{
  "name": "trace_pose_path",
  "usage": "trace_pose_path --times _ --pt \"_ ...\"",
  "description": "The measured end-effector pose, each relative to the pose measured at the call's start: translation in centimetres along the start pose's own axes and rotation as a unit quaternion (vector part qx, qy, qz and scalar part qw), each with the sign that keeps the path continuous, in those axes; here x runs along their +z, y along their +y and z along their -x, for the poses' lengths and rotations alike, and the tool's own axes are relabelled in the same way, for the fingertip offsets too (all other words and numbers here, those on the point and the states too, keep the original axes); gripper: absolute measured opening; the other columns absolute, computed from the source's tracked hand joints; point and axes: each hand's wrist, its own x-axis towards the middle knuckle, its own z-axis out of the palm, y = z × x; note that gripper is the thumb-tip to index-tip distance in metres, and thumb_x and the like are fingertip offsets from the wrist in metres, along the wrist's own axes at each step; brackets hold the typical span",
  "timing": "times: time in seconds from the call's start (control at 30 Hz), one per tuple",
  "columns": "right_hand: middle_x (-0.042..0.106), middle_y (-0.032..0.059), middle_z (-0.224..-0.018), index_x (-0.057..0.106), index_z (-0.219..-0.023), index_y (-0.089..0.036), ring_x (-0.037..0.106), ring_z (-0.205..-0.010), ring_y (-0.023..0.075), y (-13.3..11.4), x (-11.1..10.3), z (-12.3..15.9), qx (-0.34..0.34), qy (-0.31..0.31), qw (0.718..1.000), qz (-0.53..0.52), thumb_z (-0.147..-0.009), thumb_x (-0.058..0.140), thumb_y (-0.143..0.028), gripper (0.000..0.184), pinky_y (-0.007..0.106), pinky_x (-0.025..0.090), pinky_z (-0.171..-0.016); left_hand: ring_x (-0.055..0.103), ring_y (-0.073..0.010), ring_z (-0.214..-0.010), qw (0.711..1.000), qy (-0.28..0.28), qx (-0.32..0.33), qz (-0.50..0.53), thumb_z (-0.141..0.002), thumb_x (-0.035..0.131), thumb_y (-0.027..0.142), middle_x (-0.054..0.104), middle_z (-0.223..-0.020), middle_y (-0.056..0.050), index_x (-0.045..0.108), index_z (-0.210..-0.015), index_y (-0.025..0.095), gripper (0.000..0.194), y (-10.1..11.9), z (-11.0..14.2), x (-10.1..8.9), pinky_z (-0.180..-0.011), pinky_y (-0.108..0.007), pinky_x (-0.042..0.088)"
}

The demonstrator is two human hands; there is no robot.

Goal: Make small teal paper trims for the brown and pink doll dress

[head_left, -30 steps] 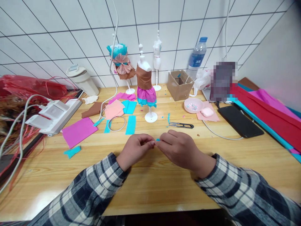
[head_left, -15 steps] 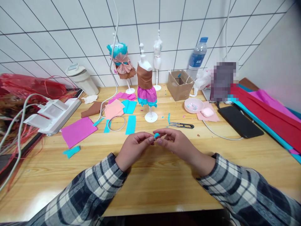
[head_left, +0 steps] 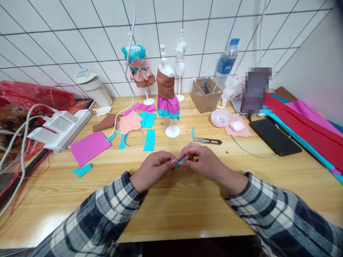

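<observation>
Pinched between the fingertips of both hands is a small strip of blue crepe paper [head_left: 180,162], gathered at the middle. My left hand [head_left: 157,169] is closed on its left end, and my right hand [head_left: 205,162] grips the right end with thumb and forefinger. Just beyond stands a small white mannequin [head_left: 167,71] in a brown top and a pink skirt with a blue hem. Thread snips [head_left: 207,141] lie past my right hand. A blue paper rectangle [head_left: 149,140] and a wire ring [head_left: 133,138] rest past my left hand.
Two more mannequins, one dressed [head_left: 139,67] and one mostly white [head_left: 180,60], stand by the tiled wall. Around are a cardboard box [head_left: 205,100], a pink bead dish [head_left: 222,118], a black phone [head_left: 275,137], a power strip [head_left: 72,132] and a magenta paper sheet [head_left: 90,148].
The blue paper has turned from an upright tuft into a flatter strip stretched between my fingertips. My right fingers have shifted along it, and the camera view has moved slightly.
</observation>
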Motion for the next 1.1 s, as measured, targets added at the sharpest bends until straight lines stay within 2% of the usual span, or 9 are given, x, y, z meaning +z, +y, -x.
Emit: trace_pose_path --times 0.13,0.27,0.33,0.4,0.53,0.8,0.93,1.0,1.1 --pt "0.064 0.0025 -0.088 0.07 -0.083 -0.02 0.054 -0.066 0.0106 0.03 -0.05 0.02 -0.033 0.0 0.999 0.016 -0.077 0.07 -0.026 0.009 0.025 0.046 -0.061 0.042 -0.0104 -0.06 0.999 -0.011 -0.024 0.046 -0.086 0.053 0.039 0.048 -0.063 0.002 0.058 -0.067 0.015 0.031 -0.24 -0.04 0.01 -0.057 -0.022 0.033" --pt "0.065 0.0048 -0.109 0.058 -0.119 -0.026 0.055 -0.059 0.0078 0.11 -0.32 0.28 -0.012 -0.001 0.999 -0.047 -0.074 0.073 -0.03 0.047 0.024 0.049 -0.057 0.037 -0.0093 -0.056 0.989 -0.009 -0.063 0.134 -0.084 0.054 0.042 0.047 -0.062 0.002 0.055 -0.067 0.014 0.033 -0.68 -0.09 -0.24 -0.053 -0.023 0.029" --pt "0.062 0.0046 -0.118 0.048 -0.131 -0.031 0.056 -0.061 0.0077 0.11 -0.33 0.52 -0.046 -0.007 0.999 -0.028 -0.075 0.071 -0.026 0.061 0.023 0.05 -0.057 0.038 -0.0099 -0.057 0.985 -0.015 -0.073 0.152 -0.083 0.056 0.043 0.048 -0.063 0.001 0.056 -0.067 0.014 0.033 -0.84 -0.12 -0.37 -0.053 -0.023 0.03" --pt "0.063 0.003 -0.118 0.049 -0.131 -0.033 0.059 -0.067 0.0085 0.1 -0.2 0.76 -0.098 -0.01 0.995 0.013 -0.079 0.067 -0.021 0.057 0.023 0.05 -0.06 0.04 -0.0108 -0.06 0.983 -0.032 -0.075 0.164 -0.083 0.057 0.043 0.05 -0.064 0.0 0.056 -0.065 0.014 0.034 -0.88 -0.15 -0.4 -0.056 -0.024 0.032" --pt "0.069 0.001 -0.093 0.066 -0.108 -0.026 0.062 -0.073 0.0108 0.11 0.08 0.95 -0.159 0.003 0.984 0.082 -0.083 0.062 -0.018 0.027 0.022 0.049 -0.065 0.043 -0.0112 -0.062 0.979 -0.058 -0.071 0.185 -0.081 0.06 0.041 0.052 -0.064 0.0 0.059 -0.067 0.013 0.031 -0.62 -0.2 -0.34 -0.059 -0.024 0.033" --pt "0.069 0.001 -0.079 0.073 -0.087 -0.024 0.062 -0.07 0.0129 -0.14 -0.45 0.5 -0.127 0.032 0.989 0.075 -0.083 0.063 -0.022 0.011 0.024 0.047 -0.061 0.049 -0.0134 -0.061 0.988 -0.053 -0.068 0.127 -0.084 0.056 0.042 0.058 -0.064 -0.002 0.064 -0.071 0.015 0.031 -0.64 -0.1 -0.52 -0.058 -0.026 0.037" --pt "0.064 0.0023 -0.083 0.074 -0.084 -0.026 0.058 -0.073 0.0137 0.03 -0.52 0.39 -0.128 0.07 0.982 0.121 -0.082 0.065 -0.025 0.009 0.026 0.045 -0.062 0.058 -0.0208 -0.092 0.996 0.064 0.042 -0.053 -0.09 0.049 0.035 0.067 -0.096 -0.008 0.067 -0.105 0.019 0.029 -0.81 -0.07 -0.55 -0.083 -0.034 0.043" --pt "0.062 0.0019 -0.081 0.074 -0.085 -0.026 0.056 -0.069 0.0128 0.26 -0.43 0.42 -0.126 0.084 0.979 0.135 -0.082 0.066 -0.024 0.009 0.026 0.044 -0.061 0.056 -0.0221 -0.103 0.973 0.091 0.129 -0.166 -0.089 0.052 0.032 0.065 -0.106 -0.009 0.065 -0.113 0.021 0.029 -0.59 0.0 -0.56 -0.092 -0.037 0.04" --pt "0.061 0.0016 -0.079 0.074 -0.085 -0.024 0.054 -0.066 0.0119 0.52 -0.05 0.58 -0.125 0.091 0.979 0.132 -0.081 0.066 -0.021 0.009 0.025 0.043 -0.06 0.054 -0.0231 -0.106 0.931 0.085 0.212 -0.285 -0.085 0.059 0.029 0.065 -0.106 -0.008 0.068 -0.105 0.022 0.022 -0.16 0.12 -0.48 -0.094 -0.04 0.037"
